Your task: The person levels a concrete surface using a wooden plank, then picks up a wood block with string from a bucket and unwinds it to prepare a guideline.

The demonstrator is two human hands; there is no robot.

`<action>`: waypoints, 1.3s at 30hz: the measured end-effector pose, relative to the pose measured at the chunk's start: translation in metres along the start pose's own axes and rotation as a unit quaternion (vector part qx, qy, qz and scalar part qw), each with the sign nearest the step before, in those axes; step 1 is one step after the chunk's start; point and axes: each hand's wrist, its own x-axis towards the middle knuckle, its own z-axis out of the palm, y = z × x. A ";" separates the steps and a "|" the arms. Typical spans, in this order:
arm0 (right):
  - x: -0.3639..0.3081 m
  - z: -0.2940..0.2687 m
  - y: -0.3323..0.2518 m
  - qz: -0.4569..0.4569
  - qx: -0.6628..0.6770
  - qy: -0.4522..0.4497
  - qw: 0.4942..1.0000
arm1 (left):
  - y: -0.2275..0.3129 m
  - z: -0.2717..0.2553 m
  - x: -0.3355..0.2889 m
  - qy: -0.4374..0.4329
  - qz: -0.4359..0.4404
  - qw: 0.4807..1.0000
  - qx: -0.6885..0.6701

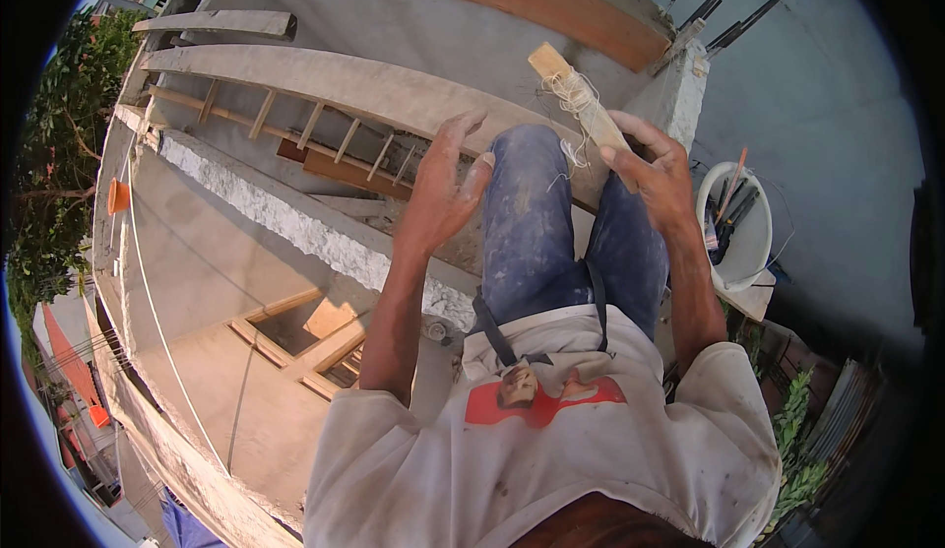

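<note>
A short flat piece of wood point(602, 127) with pale string point(574, 93) wound round its upper part is gripped at its lower end by my right hand point(652, 166). Loose loops of the string hang from its side over my knee. My left hand point(448, 186) is raised beside my left knee, thumb and fingers apart, and I see nothing in it. Both hands are above my lap, over dusty blue trousers point(529, 213).
A long plank point(325, 73) runs across in front of my knees. Below it lies a wooden ladder point(305, 123) beside a rough wall top point(285, 218). To my right stands a white bucket point(756, 253) of tools. Steel bars point(728, 1) stick up at the far right corner.
</note>
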 end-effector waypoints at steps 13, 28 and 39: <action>-0.005 0.007 -0.009 0.074 0.116 -0.069 0.988 | 0.005 0.051 0.041 0.098 -0.006 0.938 -0.333; 0.001 0.005 0.000 0.087 0.178 -0.083 0.977 | -0.011 0.072 0.027 0.105 -0.160 0.870 -0.454; -0.001 0.009 -0.003 0.096 0.202 -0.100 0.970 | -0.023 0.063 0.027 0.147 -0.147 0.884 -0.419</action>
